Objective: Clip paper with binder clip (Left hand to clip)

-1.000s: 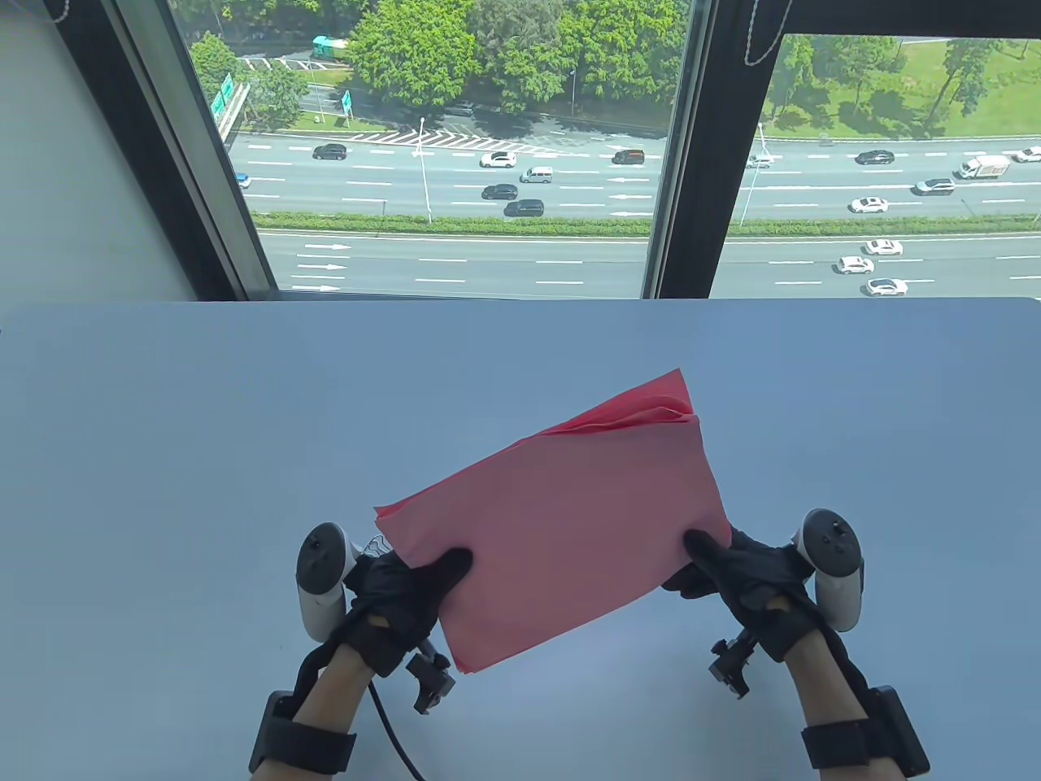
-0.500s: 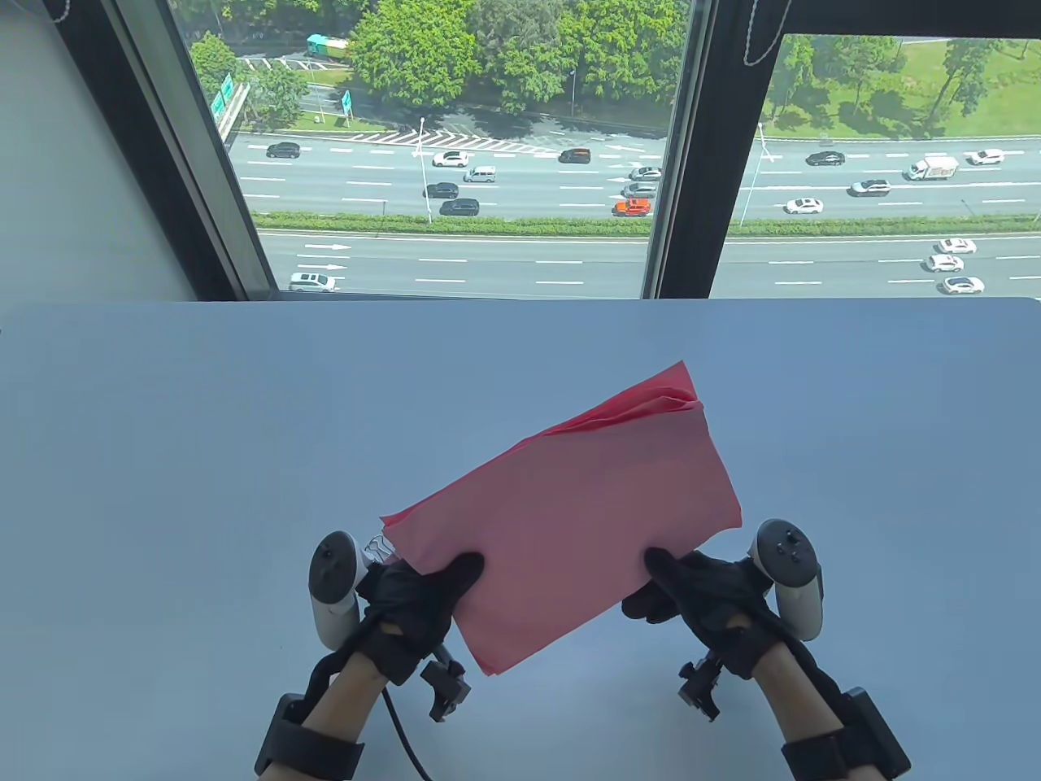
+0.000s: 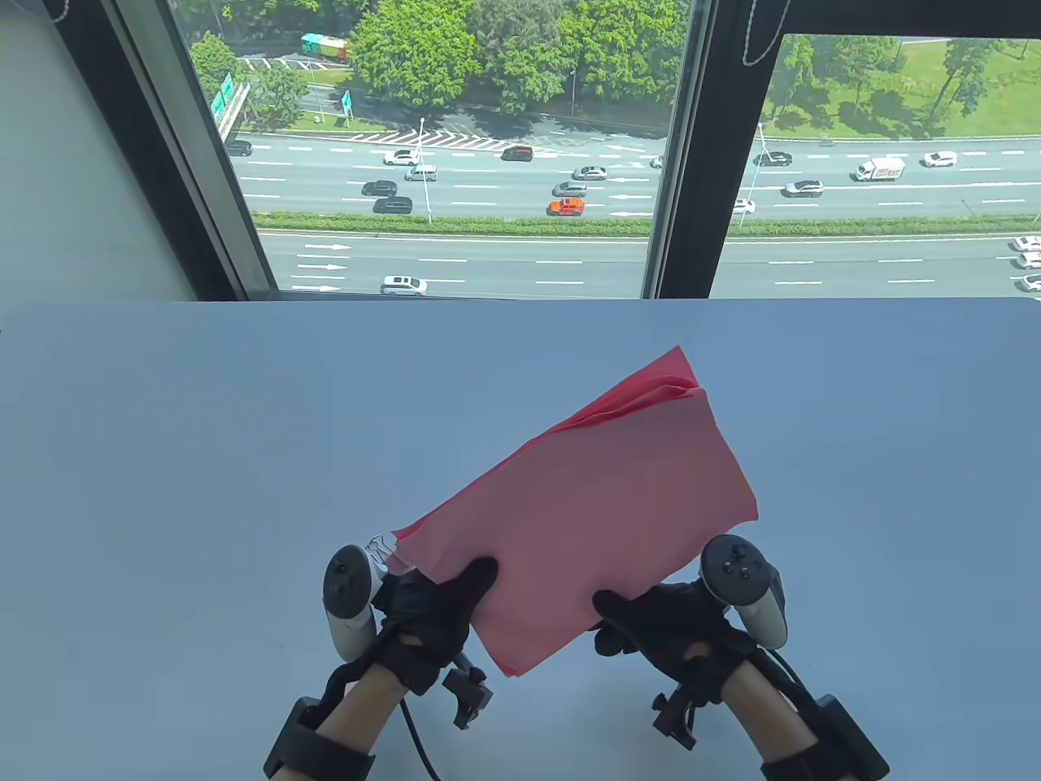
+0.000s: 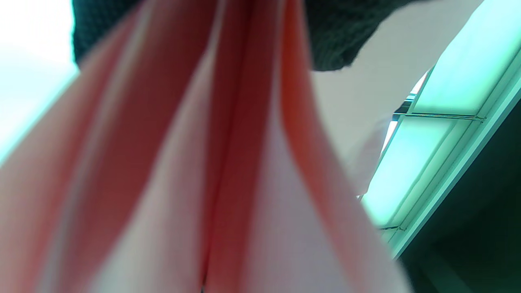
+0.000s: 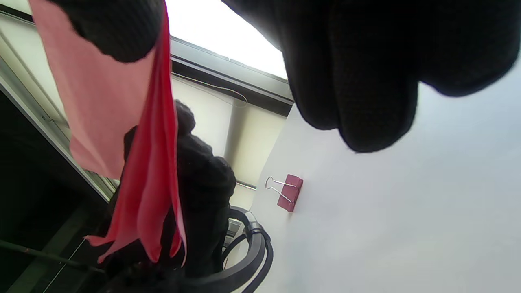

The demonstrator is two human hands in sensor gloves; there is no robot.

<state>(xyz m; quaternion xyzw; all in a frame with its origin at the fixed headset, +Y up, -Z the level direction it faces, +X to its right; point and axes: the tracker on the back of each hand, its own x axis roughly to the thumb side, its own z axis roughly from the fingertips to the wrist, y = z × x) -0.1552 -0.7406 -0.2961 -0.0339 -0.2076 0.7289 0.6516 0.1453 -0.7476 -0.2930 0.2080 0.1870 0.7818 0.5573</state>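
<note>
While you look down from the table view, your left hand (image 3: 431, 610) and right hand (image 3: 667, 622) both grip the near edge of the pink paper (image 3: 594, 521), thumbs on top, holding the stack tilted above the table (image 3: 163, 455). A clip's wire handle (image 3: 379, 547) peeks out beside the left hand. In the left wrist view, blurred sheets (image 4: 183, 171) fan apart under your glove (image 4: 333, 36). In the right wrist view, a red binder clip (image 5: 290, 192) lies on the table (image 5: 407, 224), apart from the paper (image 5: 150, 162).
</note>
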